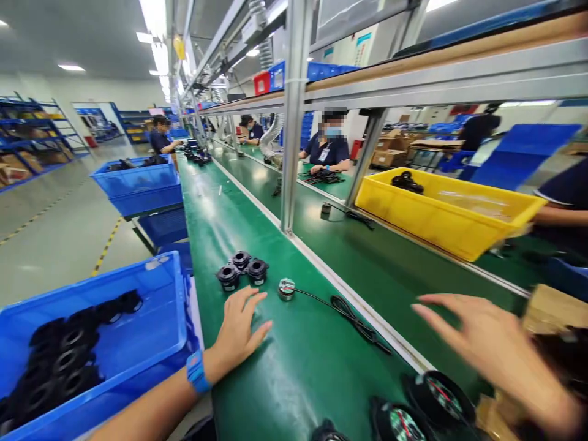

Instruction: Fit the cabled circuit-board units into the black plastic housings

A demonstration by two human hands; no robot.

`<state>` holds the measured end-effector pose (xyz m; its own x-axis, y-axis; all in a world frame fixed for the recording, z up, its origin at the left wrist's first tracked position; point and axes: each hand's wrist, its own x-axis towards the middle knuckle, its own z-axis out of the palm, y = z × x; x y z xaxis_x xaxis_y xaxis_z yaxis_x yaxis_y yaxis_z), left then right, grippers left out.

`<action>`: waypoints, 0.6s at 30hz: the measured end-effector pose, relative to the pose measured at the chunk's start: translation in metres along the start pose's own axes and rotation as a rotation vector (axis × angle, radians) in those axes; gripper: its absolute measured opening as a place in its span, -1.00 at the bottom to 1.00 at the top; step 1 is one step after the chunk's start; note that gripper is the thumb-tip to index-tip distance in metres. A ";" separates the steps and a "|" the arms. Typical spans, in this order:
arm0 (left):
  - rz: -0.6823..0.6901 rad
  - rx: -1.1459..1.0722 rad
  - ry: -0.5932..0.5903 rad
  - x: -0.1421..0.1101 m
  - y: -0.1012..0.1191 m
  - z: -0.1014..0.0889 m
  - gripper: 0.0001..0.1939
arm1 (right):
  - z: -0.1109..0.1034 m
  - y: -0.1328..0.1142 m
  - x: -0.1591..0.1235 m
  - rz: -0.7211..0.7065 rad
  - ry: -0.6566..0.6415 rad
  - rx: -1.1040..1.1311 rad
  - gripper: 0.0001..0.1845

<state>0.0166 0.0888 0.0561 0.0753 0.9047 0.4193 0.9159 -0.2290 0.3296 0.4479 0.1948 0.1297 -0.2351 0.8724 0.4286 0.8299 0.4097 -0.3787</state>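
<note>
I hold my left hand splayed, lower centre, near three black housings; right hand splayed, lower right.

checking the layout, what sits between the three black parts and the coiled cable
In the head view, a small round part, wired to that cable.

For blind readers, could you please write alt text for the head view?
An open left hand is beside three black parts on a green bench; an open right hand is near a carton. Between them lie a round part and its coiled cable; a blue bin stands at left.
</note>
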 end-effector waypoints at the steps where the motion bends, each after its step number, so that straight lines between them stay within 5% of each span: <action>1: -0.017 0.046 0.035 0.014 -0.003 -0.003 -0.50 | 0.025 -0.027 0.012 -0.062 -0.091 0.049 -0.57; 4: -0.036 0.184 0.056 0.052 -0.014 -0.012 -0.47 | 0.093 -0.098 0.036 -0.167 -0.268 0.146 -0.50; 7: 0.001 0.258 -0.004 0.079 -0.022 -0.017 -0.50 | 0.138 -0.139 0.050 -0.176 -0.366 0.184 -0.41; 18: 0.001 0.080 -0.066 0.091 -0.041 -0.008 -0.70 | 0.182 -0.153 0.064 -0.067 -0.455 0.182 -0.60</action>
<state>-0.0174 0.1780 0.0875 0.0995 0.9268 0.3621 0.9441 -0.2029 0.2598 0.2141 0.2365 0.0652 -0.5159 0.8537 0.0711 0.7127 0.4737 -0.5173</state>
